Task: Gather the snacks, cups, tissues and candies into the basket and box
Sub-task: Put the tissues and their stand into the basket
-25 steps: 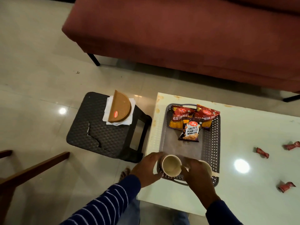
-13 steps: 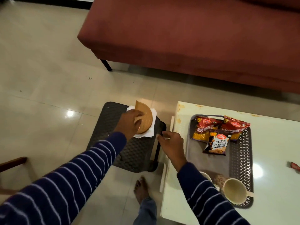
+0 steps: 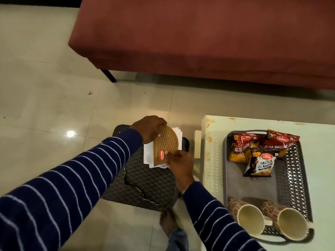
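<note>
A brown half-round tissue holder (image 3: pixel 165 144) with white tissues (image 3: pixel 148 154) in it sits over a dark woven stool (image 3: pixel 148 185). My left hand (image 3: pixel 147 128) grips the holder's curved far edge. My right hand (image 3: pixel 178 163) pinches its near corner by the red sticker. On the pale table (image 3: pixel 320 178) a grey perforated basket (image 3: pixel 290 180) holds two red snack packets (image 3: pixel 243 147), a salted peanuts packet (image 3: pixel 261 165), and two cream patterned cups (image 3: pixel 249 217) lying on their sides at its near end.
A dark red sofa (image 3: pixel 199 37) stands beyond the stool and table, with a black leg (image 3: pixel 108 76) on the tiled floor. My bare foot (image 3: pixel 167 221) rests on the floor between the stool and the table's left edge.
My right hand moved from the stool's edge onto the tissue holder's near corner. My left hand stays on the holder. The view has shifted left and closer.
</note>
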